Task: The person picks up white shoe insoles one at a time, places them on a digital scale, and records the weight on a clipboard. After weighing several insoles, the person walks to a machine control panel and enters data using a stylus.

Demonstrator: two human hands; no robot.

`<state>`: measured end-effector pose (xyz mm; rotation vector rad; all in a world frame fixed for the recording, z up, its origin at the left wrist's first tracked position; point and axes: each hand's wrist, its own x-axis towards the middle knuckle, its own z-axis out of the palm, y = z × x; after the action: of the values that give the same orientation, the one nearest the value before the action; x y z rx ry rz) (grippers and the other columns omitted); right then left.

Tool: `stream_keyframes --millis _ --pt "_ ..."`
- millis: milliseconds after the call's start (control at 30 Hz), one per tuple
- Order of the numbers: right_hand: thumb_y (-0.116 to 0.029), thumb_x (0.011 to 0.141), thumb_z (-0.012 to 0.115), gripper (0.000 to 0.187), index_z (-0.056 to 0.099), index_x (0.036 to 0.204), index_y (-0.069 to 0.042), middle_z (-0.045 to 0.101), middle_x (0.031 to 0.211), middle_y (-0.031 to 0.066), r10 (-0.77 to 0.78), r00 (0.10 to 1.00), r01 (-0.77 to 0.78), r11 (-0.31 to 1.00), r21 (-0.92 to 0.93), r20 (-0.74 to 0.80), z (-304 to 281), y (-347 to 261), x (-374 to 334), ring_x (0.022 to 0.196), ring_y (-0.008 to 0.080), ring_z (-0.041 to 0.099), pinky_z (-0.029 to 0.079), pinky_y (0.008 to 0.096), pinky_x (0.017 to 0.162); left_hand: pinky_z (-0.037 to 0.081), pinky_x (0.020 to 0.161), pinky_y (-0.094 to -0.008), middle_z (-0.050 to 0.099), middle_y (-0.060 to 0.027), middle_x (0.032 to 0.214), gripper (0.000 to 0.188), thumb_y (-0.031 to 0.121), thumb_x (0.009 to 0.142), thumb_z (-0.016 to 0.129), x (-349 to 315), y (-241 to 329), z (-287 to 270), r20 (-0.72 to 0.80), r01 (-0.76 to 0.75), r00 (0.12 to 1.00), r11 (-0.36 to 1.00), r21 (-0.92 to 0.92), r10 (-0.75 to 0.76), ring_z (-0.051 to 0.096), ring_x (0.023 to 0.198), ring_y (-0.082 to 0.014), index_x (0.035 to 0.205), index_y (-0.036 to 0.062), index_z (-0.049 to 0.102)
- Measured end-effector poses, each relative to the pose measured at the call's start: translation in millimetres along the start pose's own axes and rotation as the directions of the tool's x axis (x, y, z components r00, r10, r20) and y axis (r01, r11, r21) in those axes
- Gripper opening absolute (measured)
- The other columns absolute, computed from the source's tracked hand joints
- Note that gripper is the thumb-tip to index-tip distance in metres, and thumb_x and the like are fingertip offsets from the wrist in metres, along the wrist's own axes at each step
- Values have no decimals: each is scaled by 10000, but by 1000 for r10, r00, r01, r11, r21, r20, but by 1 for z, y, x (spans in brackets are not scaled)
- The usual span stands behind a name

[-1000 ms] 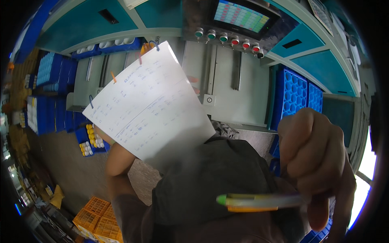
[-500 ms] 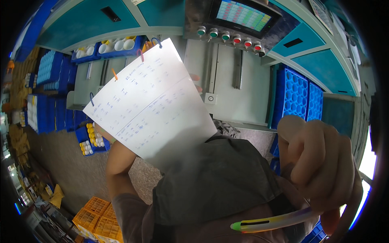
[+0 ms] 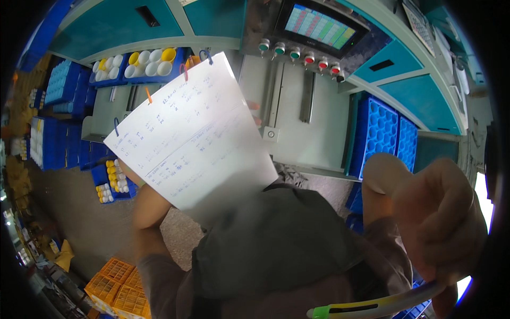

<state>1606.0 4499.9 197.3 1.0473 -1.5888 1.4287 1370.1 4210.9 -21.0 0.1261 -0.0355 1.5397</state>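
A ring-bound notebook (image 3: pixel 196 133) with handwritten lines on its white page is held up at a tilt left of the middle. Behind it, most of my left hand (image 3: pixel 256 112) is hidden; only fingertips show past the page's right edge, supporting the notebook. My right hand (image 3: pixel 438 218) is raised at the lower right, its fingers curled around a thick multicolour pen (image 3: pixel 372 307) with a green end. The pen points left, well apart from the page. A dark grey cap (image 3: pixel 276 239) fills the lower middle and covers the page's lower corner.
Beyond the notebook stands a teal and grey machine with a screen (image 3: pixel 319 26) and a row of green and red knobs (image 3: pixel 295 54). Blue crates (image 3: pixel 380 135) with round pockets are at the right. Blue bins of white and yellow cups (image 3: pixel 151 69) sit upper left; orange crates (image 3: pixel 118 270) lower left.
My right hand and the pen have shifted a little right and down. The notebook and the surroundings sit slightly further left in view, with more of the cup bins showing.
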Motion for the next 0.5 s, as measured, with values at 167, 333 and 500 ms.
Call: stream_keyframes --millis 167,333,500 --pt "-604 925 693 365 710 896 -241 645 696 -120 130 990 -114 967 -230 57 -7 -14 20 630 -10 574 425 144 697 539 1035 -480 481 -311 1488 904 671 1019 421 0 -4 0 10 -1 1000 1000 4 1 485 1401 -429 1585 -22 294" --pt "-681 901 662 430 712 871 -255 646 687 -121 138 986 -110 962 -251 95 -24 -18 25 612 -8 569 438 168 690 541 1033 -478 485 -312 1486 906 672 1019 420 0 -3 1 13 -5 1000 1000 7 5 489 1398 -428 1584 -25 294" --pt "-711 888 652 474 667 769 -253 629 658 -101 105 980 -83 988 -128 171 -23 -11 29 561 30 553 443 186 629 543 1030 -477 488 -312 1483 909 673 1019 419 -5 1 7 -11 -15 1000 1000 6 15 493 1395 -427 1584 -28 294"
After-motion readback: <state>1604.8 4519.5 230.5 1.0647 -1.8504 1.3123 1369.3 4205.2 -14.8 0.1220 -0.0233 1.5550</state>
